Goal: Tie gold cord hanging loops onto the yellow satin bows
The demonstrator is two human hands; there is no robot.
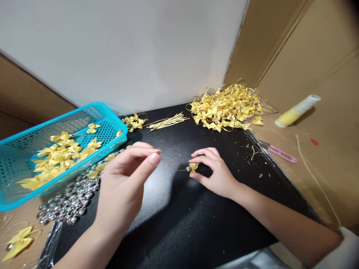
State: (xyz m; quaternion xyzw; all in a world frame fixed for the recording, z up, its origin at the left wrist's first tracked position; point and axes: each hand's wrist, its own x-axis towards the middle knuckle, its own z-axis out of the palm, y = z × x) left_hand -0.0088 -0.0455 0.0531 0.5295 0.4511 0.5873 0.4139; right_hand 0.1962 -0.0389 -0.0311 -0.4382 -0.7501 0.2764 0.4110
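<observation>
At mid-bench the right hand (pixel 215 170) pinches a yellow bow (pixel 193 167) while the left hand (pixel 126 179) pulls its gold thread (pixel 171 164) taut; a finished pile (pixel 227 106) lies far right, loose bows fill the blue basket (pixel 17 194).

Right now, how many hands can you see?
2: the left hand pinches a thin gold thread; the right hand holds a small yellow ribbon bow on the black mat.

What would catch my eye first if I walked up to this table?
Probably the big heap of yellow ribbon bows at the far right of the black mat, and the turquoise basket of loose bows tilted at the left. Between them, the right hand pins one small bow while the left hand pinches a fine gold thread.
</observation>
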